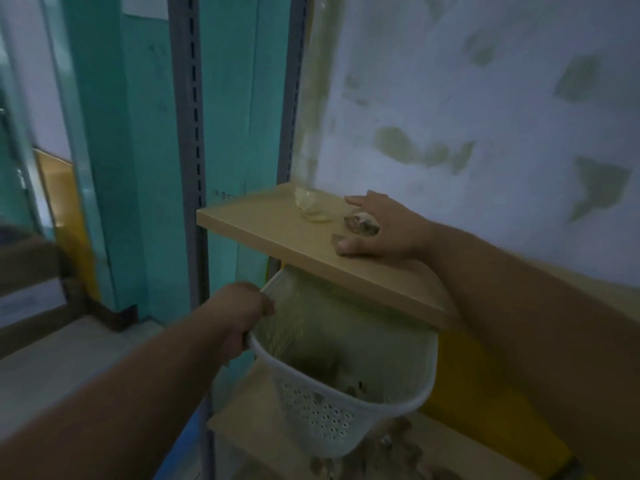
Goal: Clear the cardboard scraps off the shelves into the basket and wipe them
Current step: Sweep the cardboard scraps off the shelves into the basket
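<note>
A wooden shelf [277,230] juts out from a grey rack. My right hand [384,226] lies flat on it with fingers spread, cupped around brownish cardboard scraps [360,223]. A small scrap [336,238] lies by my thumb. A pale crumpled clear piece [311,206] rests further back on the shelf. My left hand [242,317] grips the rim of a white perforated basket [332,410], held just below the shelf's front edge. Dark scraps [349,382] lie inside the basket.
A lower wooden shelf [249,431] under the basket carries more brown scraps [401,441]. Grey slotted rack posts [194,133] stand at the left and behind. A stained white wall [485,116] is at the right, teal panels [145,150] at the left.
</note>
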